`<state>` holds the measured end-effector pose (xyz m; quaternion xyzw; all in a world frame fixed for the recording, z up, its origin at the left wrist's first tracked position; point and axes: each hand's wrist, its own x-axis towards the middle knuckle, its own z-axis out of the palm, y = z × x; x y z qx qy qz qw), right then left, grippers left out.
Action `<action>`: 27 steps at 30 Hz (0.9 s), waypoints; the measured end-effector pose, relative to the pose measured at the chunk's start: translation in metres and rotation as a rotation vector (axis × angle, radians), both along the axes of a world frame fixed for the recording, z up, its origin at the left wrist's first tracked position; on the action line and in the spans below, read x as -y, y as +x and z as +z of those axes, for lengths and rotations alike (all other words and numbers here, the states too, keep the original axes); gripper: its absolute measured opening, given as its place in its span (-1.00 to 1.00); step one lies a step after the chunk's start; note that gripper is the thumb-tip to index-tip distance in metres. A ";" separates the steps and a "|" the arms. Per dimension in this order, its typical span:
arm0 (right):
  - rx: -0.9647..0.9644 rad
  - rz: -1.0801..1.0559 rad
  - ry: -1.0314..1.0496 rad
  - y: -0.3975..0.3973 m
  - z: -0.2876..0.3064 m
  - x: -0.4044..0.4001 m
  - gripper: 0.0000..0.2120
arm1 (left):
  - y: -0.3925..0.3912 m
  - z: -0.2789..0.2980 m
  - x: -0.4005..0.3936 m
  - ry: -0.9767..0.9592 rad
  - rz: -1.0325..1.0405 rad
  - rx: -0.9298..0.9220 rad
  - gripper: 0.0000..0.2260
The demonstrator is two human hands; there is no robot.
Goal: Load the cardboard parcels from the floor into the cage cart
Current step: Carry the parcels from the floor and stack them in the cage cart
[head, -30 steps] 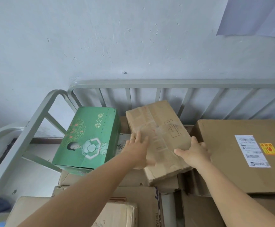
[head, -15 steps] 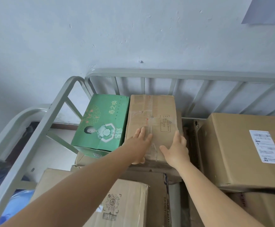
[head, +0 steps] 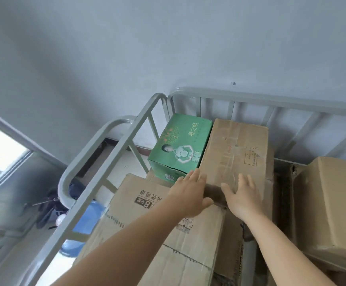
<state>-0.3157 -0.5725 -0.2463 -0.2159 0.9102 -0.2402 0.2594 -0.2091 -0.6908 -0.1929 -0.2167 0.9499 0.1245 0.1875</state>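
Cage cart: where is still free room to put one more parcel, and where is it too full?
Free: the flat top of the printed carton near the left rail, and the top of the big carton at the right. Crowded: the back row, where the green box touches the taped parcel; both hands are there.

Grey wall (head: 168,48), window (head: 1,153), blue object (head: 85,221) beyond.

Grey metal cage cart (head: 114,162) against wall, packed with boxes. Top layer: green printed box (head: 180,145) at back left corner, taped brown parcel (head: 238,149) touching its right side, printed carton (head: 147,219) in front, big plain carton (head: 328,205) at right.
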 end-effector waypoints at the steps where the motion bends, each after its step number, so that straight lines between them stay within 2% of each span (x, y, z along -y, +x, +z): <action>1: 0.007 0.020 -0.018 0.010 0.006 0.001 -0.26 | 0.015 0.005 -0.002 -0.014 0.015 -0.025 -0.33; 7: 0.027 0.069 -0.093 0.078 0.035 -0.012 -0.17 | 0.101 0.021 -0.016 -0.014 0.032 -0.033 -0.24; 11: 0.068 -0.002 -0.029 0.125 0.034 -0.034 -0.05 | 0.144 0.018 -0.031 0.055 -0.043 0.027 -0.09; 15: 0.157 -0.052 0.019 0.169 0.031 -0.053 -0.09 | 0.177 0.011 -0.046 0.095 -0.100 0.063 -0.05; 19: 0.148 0.033 0.027 0.210 0.038 -0.071 -0.10 | 0.190 0.003 -0.055 0.064 -0.098 0.044 -0.14; 23: 0.185 0.092 0.090 0.235 0.044 -0.090 0.04 | 0.192 -0.002 -0.075 0.071 -0.228 0.146 0.03; 27: 0.176 0.066 0.074 0.247 0.048 -0.102 -0.04 | 0.193 -0.011 -0.092 -0.025 -0.245 0.114 -0.03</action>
